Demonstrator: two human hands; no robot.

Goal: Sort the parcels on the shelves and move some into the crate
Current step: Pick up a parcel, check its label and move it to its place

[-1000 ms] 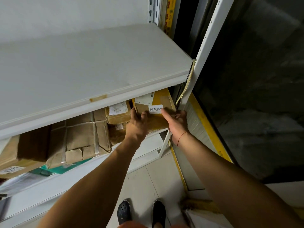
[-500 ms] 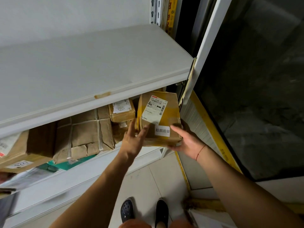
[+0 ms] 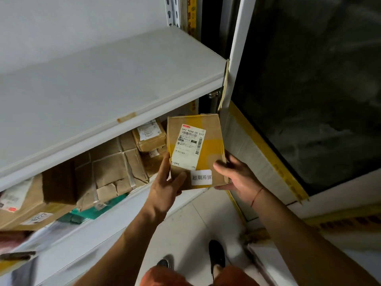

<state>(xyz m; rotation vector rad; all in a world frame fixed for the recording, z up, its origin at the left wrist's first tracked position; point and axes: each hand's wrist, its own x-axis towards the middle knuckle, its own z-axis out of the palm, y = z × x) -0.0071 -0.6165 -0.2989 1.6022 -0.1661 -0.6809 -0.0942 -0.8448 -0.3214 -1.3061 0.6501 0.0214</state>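
A brown cardboard parcel (image 3: 210, 139) with yellow tape, a white shipping label and a small white sticker is held in front of the shelf's right end, tilted up so its label faces me. My left hand (image 3: 165, 186) grips its lower left corner, thumb on the front face. My right hand (image 3: 237, 176) holds its lower right edge, thumb on the front and fingers behind. Other brown parcels (image 3: 111, 168) lie packed on the second shelf (image 3: 115, 211). No crate is in view.
The white upper shelf (image 3: 103, 83) is bare and juts out above the parcels. A white door frame (image 3: 239, 58) with dark glass stands to the right. A flat cardboard sheet (image 3: 257, 162) leans along its base. My feet stand on the tiled floor (image 3: 198, 230).
The parcel has come out from under the upper shelf and been tipped up toward me. Both hands moved down and back with it.
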